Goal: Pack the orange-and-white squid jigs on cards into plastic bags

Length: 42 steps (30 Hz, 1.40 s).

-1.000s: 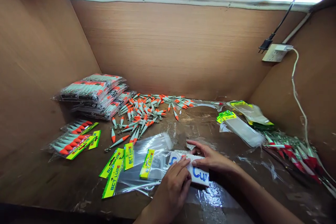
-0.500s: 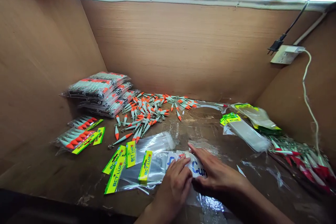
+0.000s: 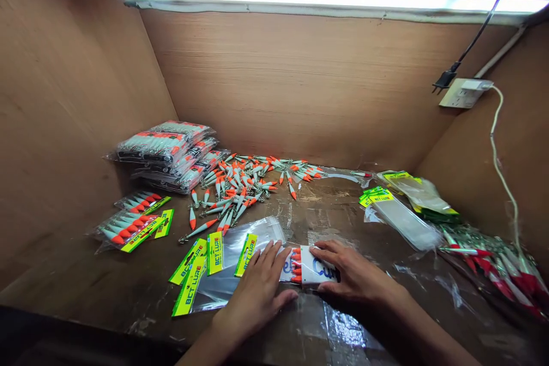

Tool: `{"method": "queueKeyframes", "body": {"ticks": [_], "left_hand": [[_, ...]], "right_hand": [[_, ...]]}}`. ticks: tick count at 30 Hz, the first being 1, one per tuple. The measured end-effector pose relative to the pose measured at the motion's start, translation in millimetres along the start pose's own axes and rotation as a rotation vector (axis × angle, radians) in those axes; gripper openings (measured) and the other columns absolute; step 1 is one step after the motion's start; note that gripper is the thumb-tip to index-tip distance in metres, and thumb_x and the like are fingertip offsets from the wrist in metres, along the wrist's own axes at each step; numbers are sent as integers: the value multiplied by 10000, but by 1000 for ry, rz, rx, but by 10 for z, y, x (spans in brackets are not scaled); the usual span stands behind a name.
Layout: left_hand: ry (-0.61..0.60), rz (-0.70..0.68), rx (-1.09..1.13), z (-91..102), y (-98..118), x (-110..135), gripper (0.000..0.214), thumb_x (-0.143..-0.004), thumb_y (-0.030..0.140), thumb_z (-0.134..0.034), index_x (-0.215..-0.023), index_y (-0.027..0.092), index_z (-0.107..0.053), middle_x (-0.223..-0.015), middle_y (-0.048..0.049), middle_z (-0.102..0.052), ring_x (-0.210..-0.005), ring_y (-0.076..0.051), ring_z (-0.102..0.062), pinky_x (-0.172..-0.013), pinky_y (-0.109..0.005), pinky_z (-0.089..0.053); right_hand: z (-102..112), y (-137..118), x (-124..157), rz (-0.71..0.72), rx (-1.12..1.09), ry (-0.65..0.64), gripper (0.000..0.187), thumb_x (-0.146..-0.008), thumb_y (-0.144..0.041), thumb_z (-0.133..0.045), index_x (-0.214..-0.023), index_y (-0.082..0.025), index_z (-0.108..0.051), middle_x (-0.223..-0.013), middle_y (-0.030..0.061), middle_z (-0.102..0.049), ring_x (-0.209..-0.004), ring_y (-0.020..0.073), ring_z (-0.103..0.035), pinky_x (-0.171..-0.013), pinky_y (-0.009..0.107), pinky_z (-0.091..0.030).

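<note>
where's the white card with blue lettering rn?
Head view, low centre on the brown wooden table: the white card with blue lettering lies between the left hand and the right hand, just right of the clear bags with yellow-green labels.

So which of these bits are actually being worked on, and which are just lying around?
In use: left hand, right hand, white card of lures, clear yellow-labelled bags.
Lying about: loose lure pile, packed stacks, red lures, wall socket.
</note>
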<state>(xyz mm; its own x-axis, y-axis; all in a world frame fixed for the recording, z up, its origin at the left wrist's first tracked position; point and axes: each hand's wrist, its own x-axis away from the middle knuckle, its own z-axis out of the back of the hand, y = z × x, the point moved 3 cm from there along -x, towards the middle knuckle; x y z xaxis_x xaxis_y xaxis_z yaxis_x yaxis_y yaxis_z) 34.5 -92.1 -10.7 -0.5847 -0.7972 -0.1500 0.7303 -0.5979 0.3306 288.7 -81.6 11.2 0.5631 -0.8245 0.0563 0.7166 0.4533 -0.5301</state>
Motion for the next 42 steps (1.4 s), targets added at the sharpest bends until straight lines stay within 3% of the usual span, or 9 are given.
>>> {"method": "queueKeyframes", "body": {"ticks": [4,9,15,21,29,33,36,39,42], "left_hand": [[-96,-67,17,120,27,-323,991,-775,609,-725,-1546,233,-229,-1593,-144,-212,-1482,-356,-147,-1171,-617,-196],[-183,-189,142,90,62,-747,893,-729,624,-760,-1459,257,-398,-1384,-119,-526,-1368,-355,-394,-1125,-562,-296],[-98,-194,140,46,104,-818,797,-698,595,-798,-1339,234,-490,-1188,-97,-588,-1103,-304,-561,-941,-406,-441],[-75,-260,17,23,121,-944,862,-638,647,-795,-1286,164,-496,-1149,-133,-554,-1054,-333,-549,-903,-429,-463],[-13,-335,-26,-41,276,-1173,864,-656,632,-760,-1319,175,-448,-1212,-132,-593,-1155,-324,-558,-1168,-555,-184],[137,-294,93,277,287,-1257,806,-665,691,-727,-1249,181,-506,-1099,-94,-639,-1062,-305,-606,-1180,-551,-146],[301,-174,382,685,144,-1331,791,-673,720,-721,-1203,169,-522,-1086,-94,-633,-1007,-295,-609,-1093,-512,-326],[403,-172,704,953,-20,-1379,719,-774,761,-600,-1165,161,-547,-996,-92,-628,-971,-270,-605,-994,-430,-425],[441,-149,750,965,-125,-1403,760,-724,764,-657,-1156,150,-537,-972,-88,-611,-901,-239,-597,-920,-391,-459]], "right_hand": [[5,7,-34,31,13,32,733,-833,-556,-654,-1482,-284,-452,-1452,61,-363,-1322,215,-401,-1170,358,-357],[31,54,-41,43,8,133,785,-814,-520,-685,-1501,-242,-424,-1433,72,-391,-1311,193,-407,-1169,325,-363],[-52,165,-69,-7,2,216,951,-786,-528,-707,-1571,-200,-285,-1443,110,-378,-1307,205,-438,-1155,339,-386],[-19,76,-60,19,59,347,980,-781,-506,-708,-1583,-177,-250,-1487,118,-310,-1375,215,-387,-1199,350,-365],[72,-48,-12,55,163,530,914,-803,-484,-696,-1570,-277,-245,-1487,65,-287,-1339,193,-422,-1111,286,-462],[217,-68,109,47,112,798,976,-840,-513,-672,-1584,-224,-112,-1488,107,-279,-1382,209,-366,-1185,360,-383],[306,-58,172,1,51,947,918,-880,-494,-630,-1571,-210,-97,-1465,122,-316,-1328,202,-416,-1192,404,-353],[293,-28,129,-47,7,923,865,-912,-507,-578,-1574,-199,-113,-1457,126,-323,-1274,188,-455,-1157,392,-388],[223,16,42,-79,0,839,843,-929,-507,-552,-1583,-209,-110,-1450,118,-330,-1247,171,-467,-1139,368,-409]]}}
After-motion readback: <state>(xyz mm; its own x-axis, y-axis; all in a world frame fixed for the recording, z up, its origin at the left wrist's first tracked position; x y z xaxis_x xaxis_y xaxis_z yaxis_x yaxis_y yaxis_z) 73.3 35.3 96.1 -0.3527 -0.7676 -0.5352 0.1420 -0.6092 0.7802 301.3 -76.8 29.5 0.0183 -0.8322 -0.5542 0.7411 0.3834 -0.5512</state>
